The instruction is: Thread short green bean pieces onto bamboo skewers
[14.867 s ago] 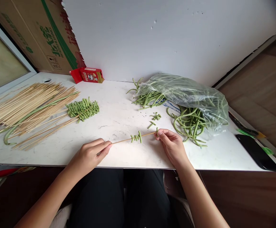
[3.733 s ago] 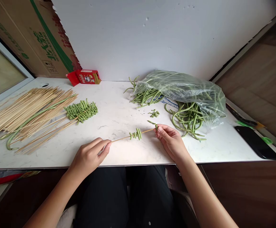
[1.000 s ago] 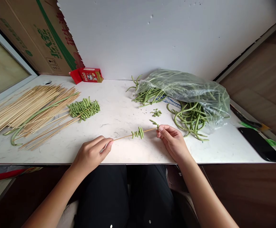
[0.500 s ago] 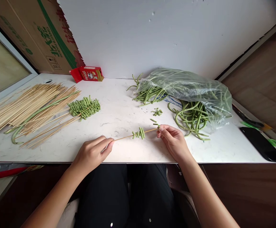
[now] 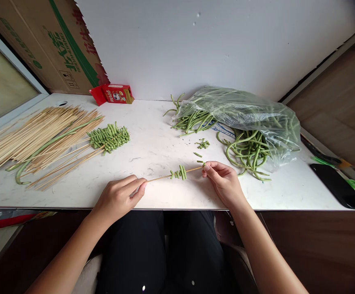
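Observation:
My left hand (image 5: 123,194) pinches one end of a thin wooden skewer (image 5: 159,178), held nearly level above the table. Several short green bean pieces (image 5: 178,173) sit threaded crosswise along its middle. At the other end, my right hand (image 5: 222,179) has its thumb and fingers closed on a small piece of green bean (image 5: 204,164) at the skewer's tip. Just beyond that hand, a loose cut piece (image 5: 198,154) lies on the table, with a small heap of cut bean bits (image 5: 203,143) farther back. Finished-looking bean skewers (image 5: 109,138) lie side by side to the left.
Many bare skewers (image 5: 33,134) are spread at the left, a long bean (image 5: 52,143) across them. A plastic bag (image 5: 241,106) spills long beans (image 5: 251,151) at the right. A red packet (image 5: 116,94) stands behind; a black phone (image 5: 338,185) lies far right.
The view has shifted very slightly. Both hands and the skewer between them stay practically where they were, with the right fingers still at the tip.

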`<action>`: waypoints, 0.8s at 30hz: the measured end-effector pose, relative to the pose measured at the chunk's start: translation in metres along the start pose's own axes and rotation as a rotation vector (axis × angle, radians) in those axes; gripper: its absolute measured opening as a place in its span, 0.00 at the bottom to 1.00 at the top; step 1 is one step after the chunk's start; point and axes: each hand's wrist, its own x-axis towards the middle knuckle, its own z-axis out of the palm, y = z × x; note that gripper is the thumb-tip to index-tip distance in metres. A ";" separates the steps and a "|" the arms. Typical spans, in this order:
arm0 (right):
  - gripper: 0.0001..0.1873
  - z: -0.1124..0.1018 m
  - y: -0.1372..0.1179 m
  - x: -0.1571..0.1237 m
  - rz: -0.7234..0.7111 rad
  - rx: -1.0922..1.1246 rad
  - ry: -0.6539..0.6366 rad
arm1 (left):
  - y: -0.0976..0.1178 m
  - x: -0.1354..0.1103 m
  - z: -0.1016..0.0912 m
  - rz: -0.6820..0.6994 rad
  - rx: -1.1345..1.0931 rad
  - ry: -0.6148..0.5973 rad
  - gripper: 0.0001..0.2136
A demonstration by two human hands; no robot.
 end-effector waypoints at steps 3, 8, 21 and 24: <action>0.14 0.000 -0.001 -0.001 -0.012 -0.024 0.000 | 0.000 -0.001 0.000 -0.006 -0.011 -0.007 0.06; 0.15 -0.001 0.000 -0.001 -0.025 -0.035 0.000 | 0.000 -0.001 0.000 -0.018 -0.036 -0.045 0.06; 0.15 0.004 -0.005 -0.003 0.009 0.000 0.002 | 0.000 -0.001 0.001 -0.001 -0.047 -0.015 0.07; 0.18 0.007 -0.010 -0.004 0.063 -0.003 0.040 | 0.000 -0.002 0.003 0.022 -0.042 0.016 0.09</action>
